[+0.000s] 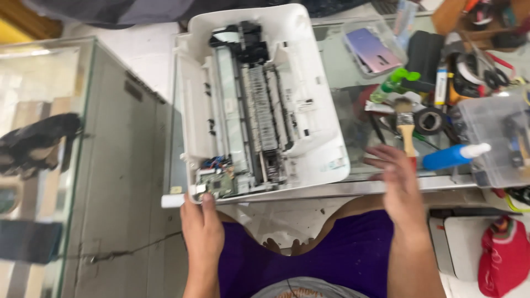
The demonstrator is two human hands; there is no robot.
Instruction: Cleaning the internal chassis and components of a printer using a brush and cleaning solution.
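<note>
- One glass display case [66, 138] stands at the far left, with dark shapes showing through its top.
- One left hand [201, 226] rests at the near-left corner of the printer; its grip is narrow, fingertips pinched on the white corner edge just below the circuit board.
- One white printer [309, 105], its cover off, lies on the glass table [342, 60], left of the clutter. Its long axis runs from the near edge of the table away from the person, tilted slightly rightward at the far end.
- Inside the printer, one green circuit board [218, 183] with coloured wires sits at the near end, and one black carriage part [243, 38] sits at the far end; rollers and rails run lengthwise between them.
- One right hand [397, 182], blurred, hovers over the table's near edge just right of the printer, touching nothing that I can see; its grip is wide, fingers spread and pointing left toward the printer.
- One phone [371, 49] with a purple back lies in a clear tray beyond the right hand.
- One paintbrush [406, 124] with a wooden handle lies just past the right hand's fingers.
- One blue bottle [450, 157] with a white tip lies on its side, right of the hand.
- One clear plastic box [488, 138] sits at the far right.
- One red cap [505, 256] lies lower right, off the table.
</note>
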